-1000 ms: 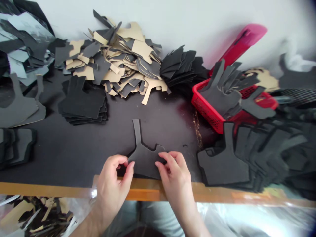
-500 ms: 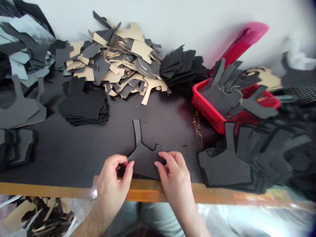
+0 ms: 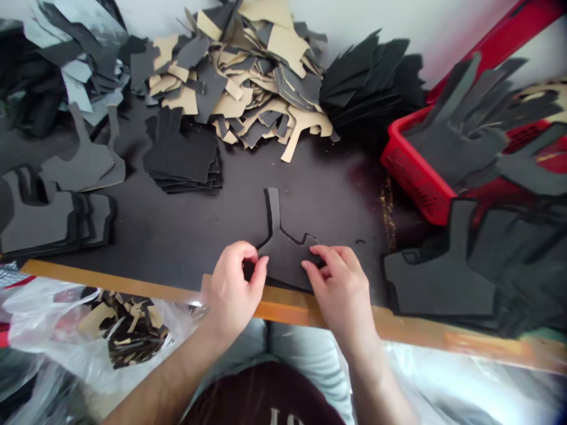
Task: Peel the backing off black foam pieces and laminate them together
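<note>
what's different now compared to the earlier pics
Only the view has shifted, down and to the left, showing more of the clear plastic bag. Nothing visibly taken up or let go: the left hand and right hand stay at the dark cut piece; piles and red basket look unmoved.

I count 2 hands (image 3: 234, 286) (image 3: 348, 289), 1 bskt. (image 3: 416, 174), 1 tbl. (image 3: 199, 227) (scraps (image 3: 252, 100): uncountable).

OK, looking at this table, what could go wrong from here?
The grey piece being handled lies by the table's front edge and might slip off. Its narrow strip could bend or tear. The stack at the right, also by that edge, might get knocked down.
</note>
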### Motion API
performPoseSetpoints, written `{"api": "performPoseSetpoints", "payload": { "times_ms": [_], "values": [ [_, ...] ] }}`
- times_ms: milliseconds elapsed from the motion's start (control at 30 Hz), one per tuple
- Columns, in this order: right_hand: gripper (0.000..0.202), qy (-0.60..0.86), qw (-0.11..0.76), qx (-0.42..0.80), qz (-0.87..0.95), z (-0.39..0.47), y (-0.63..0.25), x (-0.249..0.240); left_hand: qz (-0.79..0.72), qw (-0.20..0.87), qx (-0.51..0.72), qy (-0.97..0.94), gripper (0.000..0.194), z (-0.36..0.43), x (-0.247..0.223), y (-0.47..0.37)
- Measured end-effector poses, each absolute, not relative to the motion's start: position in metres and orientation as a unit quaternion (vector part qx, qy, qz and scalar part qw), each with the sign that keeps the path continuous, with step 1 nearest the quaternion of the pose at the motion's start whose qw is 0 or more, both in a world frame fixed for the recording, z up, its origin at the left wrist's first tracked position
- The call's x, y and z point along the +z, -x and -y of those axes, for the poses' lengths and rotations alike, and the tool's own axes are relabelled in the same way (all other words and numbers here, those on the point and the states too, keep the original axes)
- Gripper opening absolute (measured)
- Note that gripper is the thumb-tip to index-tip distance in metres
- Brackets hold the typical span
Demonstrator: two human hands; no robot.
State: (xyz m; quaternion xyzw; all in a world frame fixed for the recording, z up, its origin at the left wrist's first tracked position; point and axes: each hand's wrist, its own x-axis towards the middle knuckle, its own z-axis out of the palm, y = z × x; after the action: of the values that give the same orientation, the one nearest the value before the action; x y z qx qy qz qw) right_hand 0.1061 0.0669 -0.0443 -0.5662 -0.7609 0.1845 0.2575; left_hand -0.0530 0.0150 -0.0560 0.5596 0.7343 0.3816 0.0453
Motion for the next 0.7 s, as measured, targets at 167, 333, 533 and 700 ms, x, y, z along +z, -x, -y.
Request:
{"api": "performPoseSetpoints", "payload": {
  "times_ms": [167, 333, 533, 700],
  "values": [
    [0.018, 0.565, 0.254, 0.187, 0.762, -0.0683, -0.1053, -0.0416, -0.740, 0.040, 0.373, -0.558, 0.019, -0.0150, -0.0553, 0.0533],
    [0.019, 0.571, 0.241, 0.194, 0.761, -0.0698, -0.1058, -0.0417, -0.725, 0.043, 0.389, -0.566, 0.016, -0.0156, -0.0588, 0.0540],
    [0.020, 0.569, 0.239, 0.198, 0.762, -0.0693, -0.1064, -0.0417, -0.720, 0.043, 0.379, -0.580, 0.014, -0.0151, -0.0634, 0.0544],
    [0.024, 0.574, 0.202, 0.220, 0.763, -0.0697, -0.1071, -0.0383, -0.719, 0.036, 0.369, -0.588, 0.013, -0.0153, -0.0645, 0.0544]
  ]
}}
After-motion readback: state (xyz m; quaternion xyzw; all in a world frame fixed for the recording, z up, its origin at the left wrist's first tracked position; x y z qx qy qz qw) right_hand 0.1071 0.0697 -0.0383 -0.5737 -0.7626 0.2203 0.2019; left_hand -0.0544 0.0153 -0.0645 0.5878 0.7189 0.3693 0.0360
